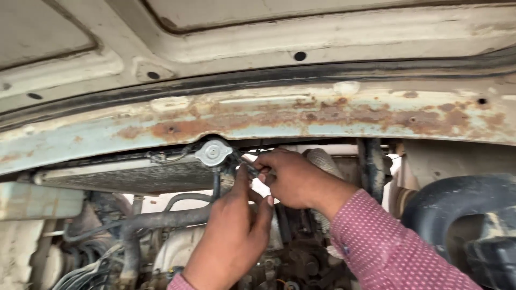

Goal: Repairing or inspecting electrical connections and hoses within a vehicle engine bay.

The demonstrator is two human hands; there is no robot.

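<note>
I see both hands meeting at a small dark fitting (251,171) just right of the round silver metal radiator cap (213,152), under the rusty pale-blue metal crossbeam (322,115). My right hand (293,180), in a pink dotted sleeve (387,247), pinches the fitting with its fingertips. My left hand (234,236) reaches up beside it, fingers pressed to the same spot; whether it grips anything I cannot tell. A grey rubber hose (161,220) runs below, and the finned radiator (129,174) lies to the left.
</note>
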